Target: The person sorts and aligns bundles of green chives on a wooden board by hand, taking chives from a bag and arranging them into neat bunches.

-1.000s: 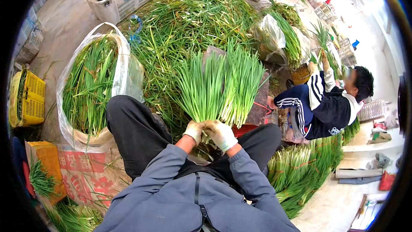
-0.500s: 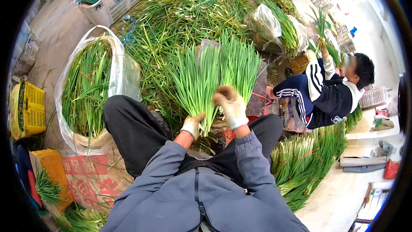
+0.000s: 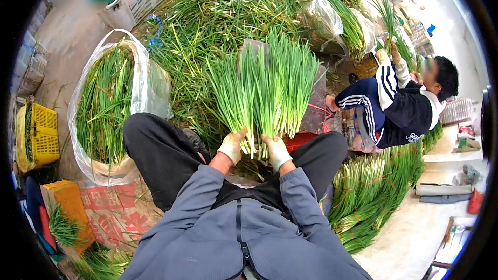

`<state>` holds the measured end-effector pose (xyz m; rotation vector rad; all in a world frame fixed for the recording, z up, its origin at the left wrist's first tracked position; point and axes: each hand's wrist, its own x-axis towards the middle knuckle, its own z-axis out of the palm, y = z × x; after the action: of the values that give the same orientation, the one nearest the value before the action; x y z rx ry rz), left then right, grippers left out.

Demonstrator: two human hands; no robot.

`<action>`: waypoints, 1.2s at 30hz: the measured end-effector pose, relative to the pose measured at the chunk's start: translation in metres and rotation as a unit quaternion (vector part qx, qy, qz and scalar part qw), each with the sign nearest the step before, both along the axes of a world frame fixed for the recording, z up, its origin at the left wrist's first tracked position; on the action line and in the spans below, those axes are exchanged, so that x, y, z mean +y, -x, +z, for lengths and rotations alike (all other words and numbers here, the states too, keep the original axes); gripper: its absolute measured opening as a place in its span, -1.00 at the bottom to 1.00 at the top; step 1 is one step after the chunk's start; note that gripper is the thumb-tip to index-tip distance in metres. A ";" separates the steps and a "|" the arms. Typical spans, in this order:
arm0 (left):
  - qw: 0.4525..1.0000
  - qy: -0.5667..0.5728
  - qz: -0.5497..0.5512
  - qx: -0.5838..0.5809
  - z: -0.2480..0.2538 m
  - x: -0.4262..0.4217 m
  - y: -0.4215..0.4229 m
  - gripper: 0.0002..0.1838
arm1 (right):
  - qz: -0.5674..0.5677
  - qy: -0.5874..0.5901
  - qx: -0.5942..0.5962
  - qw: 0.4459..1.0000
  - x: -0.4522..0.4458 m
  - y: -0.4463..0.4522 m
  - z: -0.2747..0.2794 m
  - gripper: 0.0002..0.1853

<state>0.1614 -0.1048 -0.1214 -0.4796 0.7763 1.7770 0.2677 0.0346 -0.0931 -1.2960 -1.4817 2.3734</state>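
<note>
My left hand (image 3: 231,147), in a pale work glove, is closed around the white stem ends of a bunch of garlic chives (image 3: 233,91). Beside it, my right hand (image 3: 276,152), gloved too, grips the lower stems of a second, wider bunch of garlic chives (image 3: 285,88). The two bunches lie side by side, leaves pointing away from me, over a dark board (image 3: 314,111). Leaves hide most of that board. Both thumbs lie along the stems, while the undersides of the hands are hidden.
A large heap of loose greens (image 3: 228,15) spreads ahead. At left stands a plastic-lined basket (image 3: 140,80) of greens, with a yellow crate (image 3: 44,132) beyond. Tied chive bundles (image 3: 363,186) lie at right. A seated co-worker (image 3: 404,103) handles greens there.
My right hand has come down from above the chives to the stem ends of the right bunch and closed on them. The left hand keeps its hold on the left bunch.
</note>
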 end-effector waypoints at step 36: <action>0.996 0.051 0.056 0.055 -0.016 0.013 -0.013 -0.67 | 0.254 -0.224 -0.017 0.941 -0.003 -0.064 0.078 -0.82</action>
<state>0.1745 -0.0915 -0.1371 -0.5038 0.9368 1.8868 0.3313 0.0316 -0.0149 -0.9290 -2.4277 2.0436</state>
